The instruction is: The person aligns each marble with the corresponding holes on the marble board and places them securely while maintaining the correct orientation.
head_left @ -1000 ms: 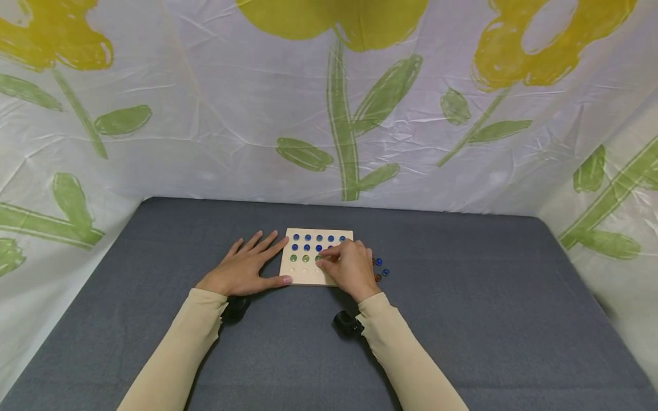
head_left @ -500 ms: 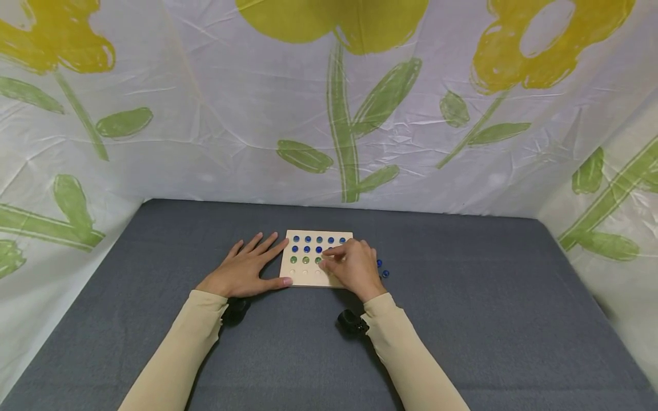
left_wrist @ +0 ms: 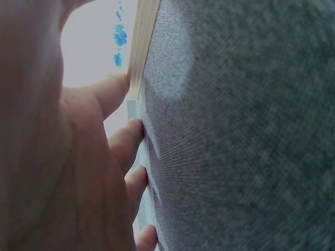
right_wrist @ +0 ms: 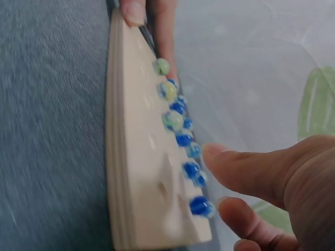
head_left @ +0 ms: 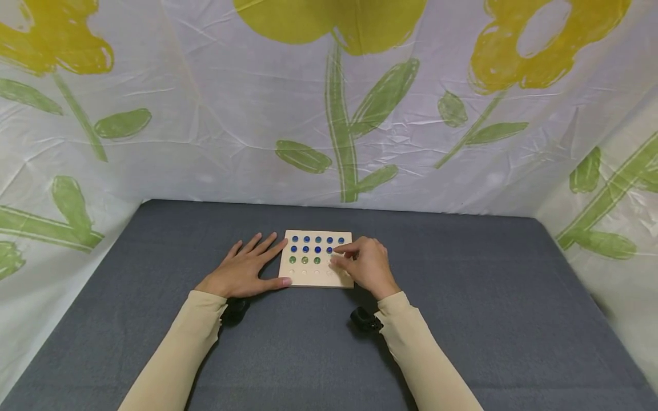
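A pale wooden board point(head_left: 311, 282) lies on the table, with round hollows in rows. Blue marbles point(head_left: 317, 249) sit in its two far rows, and three green marbles point(head_left: 305, 260) in the row before them. My left hand point(head_left: 247, 271) is spread flat at the board's left side, its thumb on the near left corner. Over the right part of the board hovers my right hand point(head_left: 367, 265). In the right wrist view, its thumb point(right_wrist: 235, 167) and index finger stand apart with nothing seen between them. This hand hides the board's right edge in the head view.
The dark grey cloth point(head_left: 288, 354) covers the table. Behind it hangs a white sheet point(head_left: 231, 114) printed with yellow flowers. A black wrist camera point(head_left: 366, 319) sits under the right wrist, another point(head_left: 236, 311) by the left.
My right hand has moved right, off the third green marble, and its thumb and finger have parted. The loose marbles right of the board are now hidden behind it. The left hand stays put.
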The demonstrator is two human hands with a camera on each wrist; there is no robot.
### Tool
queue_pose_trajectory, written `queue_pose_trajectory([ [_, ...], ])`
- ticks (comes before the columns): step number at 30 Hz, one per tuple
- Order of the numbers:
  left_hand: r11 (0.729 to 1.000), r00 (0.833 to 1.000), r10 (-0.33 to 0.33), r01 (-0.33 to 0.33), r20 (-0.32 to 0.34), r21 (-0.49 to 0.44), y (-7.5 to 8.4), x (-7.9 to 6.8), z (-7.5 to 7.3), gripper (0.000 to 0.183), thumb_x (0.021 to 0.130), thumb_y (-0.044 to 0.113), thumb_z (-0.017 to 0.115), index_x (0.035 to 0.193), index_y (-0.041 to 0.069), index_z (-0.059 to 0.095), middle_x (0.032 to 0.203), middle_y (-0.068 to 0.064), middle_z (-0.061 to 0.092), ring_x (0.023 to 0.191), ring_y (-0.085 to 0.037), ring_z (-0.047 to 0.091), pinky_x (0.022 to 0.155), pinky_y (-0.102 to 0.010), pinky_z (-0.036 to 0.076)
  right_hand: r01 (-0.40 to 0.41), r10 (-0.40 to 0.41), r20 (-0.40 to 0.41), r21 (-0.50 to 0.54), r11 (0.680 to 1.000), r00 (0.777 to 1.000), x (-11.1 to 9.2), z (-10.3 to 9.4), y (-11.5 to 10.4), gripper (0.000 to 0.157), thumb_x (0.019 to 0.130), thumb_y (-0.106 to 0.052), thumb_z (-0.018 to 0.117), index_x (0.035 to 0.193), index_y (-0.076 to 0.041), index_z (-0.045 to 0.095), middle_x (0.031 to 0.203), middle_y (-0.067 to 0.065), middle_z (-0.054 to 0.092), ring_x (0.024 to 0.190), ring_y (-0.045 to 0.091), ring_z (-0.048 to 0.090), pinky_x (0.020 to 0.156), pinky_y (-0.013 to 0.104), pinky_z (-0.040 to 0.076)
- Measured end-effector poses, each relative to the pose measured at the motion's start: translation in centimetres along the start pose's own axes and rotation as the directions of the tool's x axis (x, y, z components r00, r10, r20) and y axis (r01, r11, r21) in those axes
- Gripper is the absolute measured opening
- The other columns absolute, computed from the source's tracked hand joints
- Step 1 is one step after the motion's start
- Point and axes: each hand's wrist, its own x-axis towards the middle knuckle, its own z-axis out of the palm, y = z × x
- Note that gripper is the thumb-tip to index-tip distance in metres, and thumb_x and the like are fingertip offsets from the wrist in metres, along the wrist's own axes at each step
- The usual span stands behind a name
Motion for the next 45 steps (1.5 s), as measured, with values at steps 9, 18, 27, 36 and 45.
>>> queue_pose_trajectory([
  [9, 1.0, 1.0, 0.007, -0.007, 0.003, -0.003, 0.0, 0.0, 0.0, 0.097, 0.089, 0.073, 0.059, 0.164, 0.022, 0.024, 0.168, -0.011, 0.018, 0.154, -0.041, 0.01, 0.118, -0.067, 0.005, -0.014, 0.014, 0.03, 0.008, 1.0, 0.999, -0.2, -2.1, 1.3, 0.02, 0.082, -0.016, 0.087, 0.099, -0.007, 0.083, 0.075, -0.001, 0.061, 0.067, 0.016, 0.052, 0.066, 0.035, 0.041],
  [18, 1.0, 1.0, 0.004, -0.004, 0.002, -0.013, 0.1, 0.0, 0.0, 0.098, 0.088, 0.074, 0.059, 0.164, 0.022, 0.025, 0.168, -0.011, 0.018, 0.154, -0.04, 0.009, 0.118, -0.067, 0.005, -0.062, 0.06, 0.079, 0.014, 0.998, 0.995, -1.1, -4.0, 2.9, 0.023, 0.084, -0.016, 0.086, 0.106, -0.009, 0.082, 0.084, 0.002, 0.063, 0.06, 0.014, 0.054, 0.051, 0.03, 0.045],
  [27, 1.0, 1.0, 0.007, -0.007, 0.002, -0.018, 0.2, 0.0, -0.1, 0.098, 0.088, 0.073, 0.059, 0.164, 0.022, 0.024, 0.168, -0.011, 0.018, 0.154, -0.04, 0.009, 0.119, -0.067, 0.005, -0.043, 0.04, 0.104, 0.031, 0.999, 0.994, -1.2, -6.0, 5.1, 0.025, 0.085, -0.017, 0.085, 0.108, -0.008, 0.082, 0.088, 0.003, 0.068, 0.063, 0.018, 0.049, 0.053, 0.03, 0.041],
  [36, 1.0, 1.0, 0.008, -0.008, 0.0, -0.019, 0.2, 0.0, -0.1, 0.097, 0.089, 0.072, 0.06, 0.164, 0.022, 0.024, 0.168, -0.012, 0.018, 0.154, -0.04, 0.009, 0.118, -0.067, 0.005, -0.088, 0.08, 0.14, 0.051, 0.995, 0.987, -1.3, -7.5, 6.5, 0.025, 0.086, -0.014, 0.083, 0.109, -0.006, 0.081, 0.09, 0.006, 0.068, 0.06, 0.019, 0.049, 0.05, 0.029, 0.039],
  [45, 1.0, 1.0, 0.006, -0.006, -0.003, -0.012, 0.1, 0.0, 0.0, 0.098, 0.088, 0.073, 0.059, 0.163, 0.021, 0.025, 0.168, -0.012, 0.019, 0.154, -0.041, 0.01, 0.118, -0.068, 0.006, -0.14, 0.133, 0.167, 0.03, 0.99, 0.977, -1.2, -7.2, 7.2, 0.023, 0.087, -0.014, 0.082, 0.109, -0.006, 0.081, 0.091, 0.008, 0.068, 0.062, 0.019, 0.053, 0.052, 0.03, 0.043],
])
